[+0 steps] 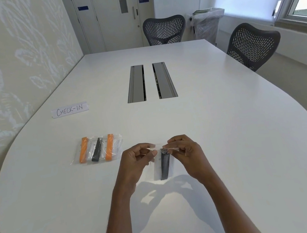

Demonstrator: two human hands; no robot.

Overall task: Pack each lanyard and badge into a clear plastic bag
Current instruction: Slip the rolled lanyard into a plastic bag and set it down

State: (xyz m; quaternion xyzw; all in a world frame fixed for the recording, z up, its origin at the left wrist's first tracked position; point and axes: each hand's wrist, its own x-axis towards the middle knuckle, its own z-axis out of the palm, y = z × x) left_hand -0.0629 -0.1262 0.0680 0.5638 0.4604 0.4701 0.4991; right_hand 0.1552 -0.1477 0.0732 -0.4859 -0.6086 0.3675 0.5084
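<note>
**Item in hand: clear plastic bag, one.** Held just above the table at the near edge, hanging with its mouth uppermost. It holds one black lanyard, folded into a flat strip. A pale panel lies beside the strip, probably the badge, though it is too faint to confirm.

- **Handling (judged):** very light. The film is thin, limp and slippery, and likely to crease or cling. The strap is soft, and the badge, if it is one, is the only stiff part. Take the bag by the top edge at both corners. A grip lower down would let the mouth gape and the contents slide.
- **Left hand:** thumb and forefinger are pinched on the top edge at its 9 o'clock end, and the other fingers are curled.
- **Right hand:** fingertips are pinched on the same edge at its 3 o'clock end, over the bunched lanyard head.

**Packed bags, at 10 o'clock from the item, near.** They lie overlapped on the table. They hold two orange lanyards and one black strap, which makes three lanyards. I take this as three bags, though the overlap blurs their edges.

**Surroundings**
- CHECK-IN sign, one, at 11 o'clock and farther off.
- Cable hatches, two, at 12 o'clock in mid-table.
- Mesh chairs, two, at 12 and 2 o'clock beyond the table.
</note>
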